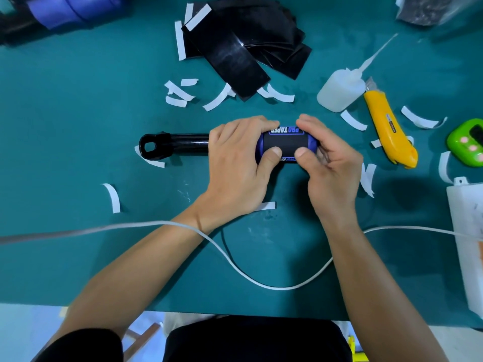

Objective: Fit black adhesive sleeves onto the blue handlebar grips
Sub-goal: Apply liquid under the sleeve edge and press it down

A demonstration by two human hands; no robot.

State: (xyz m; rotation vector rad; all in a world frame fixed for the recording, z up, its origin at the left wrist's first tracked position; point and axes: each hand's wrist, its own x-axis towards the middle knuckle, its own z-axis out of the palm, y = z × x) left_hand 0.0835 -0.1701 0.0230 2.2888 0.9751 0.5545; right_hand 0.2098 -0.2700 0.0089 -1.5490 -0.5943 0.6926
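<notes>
While the blue handlebar grip (286, 130) sits mid-worktop (78, 113), the left hand (235, 165) and right hand (332, 168) both clasp it, fingers curled round, thumbs pressing its black sleeve (285, 145).

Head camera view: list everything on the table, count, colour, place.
handlebar grip: one, blue and black, centre
black tube: one, black, left of the grip
black sleeves: a pile, black, top centre
paper strips: many, white, scattered
squeeze bottle: one, whitish, right of centre
utility knife: one, yellow, right of bottle
gadget: one, green, right edge
box: one, white, lower right edge
cable: one, white, front
blue parts: count unclear, blue, top left
table: one, teal, underneath
hands: two, bare, left hand and right hand gripping the grip
</notes>
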